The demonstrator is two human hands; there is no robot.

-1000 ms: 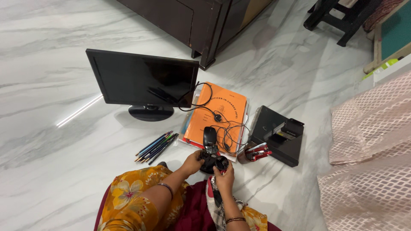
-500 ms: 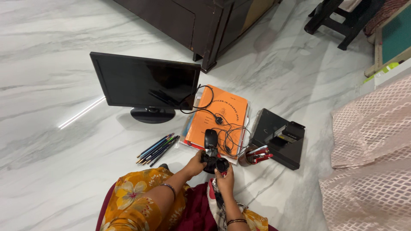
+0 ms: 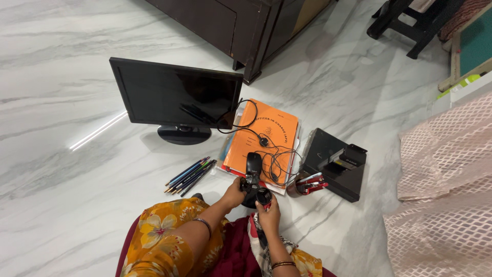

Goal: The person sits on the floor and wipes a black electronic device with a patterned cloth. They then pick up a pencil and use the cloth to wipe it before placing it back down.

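From the head view, just in front of the orange folder (image 3: 261,138), we've got the small black webcam (image 3: 254,193) clasped in both grips, left hand (image 3: 233,194) and right hand (image 3: 268,210) closed around it. It looks light, rigid and fragile at the lens; we'd hold its body, minding the cable (image 3: 266,149).

Floor (image 3: 66,205): polished white marble with grey veining, carrying a bright streak of reflected light (image 3: 97,132) left of centre and soft shadows toward the upper right. Furniture: dark brown wooden cabinet (image 3: 241,23) on short legs along the top edge; black wooden stool or chair base (image 3: 410,20) at the top right corner; framed green board (image 3: 474,41) leaning at the right edge. Textiles: pale pink cloth with a white lattice pattern (image 3: 446,179) covering the right side, draped in folds down to the floor.
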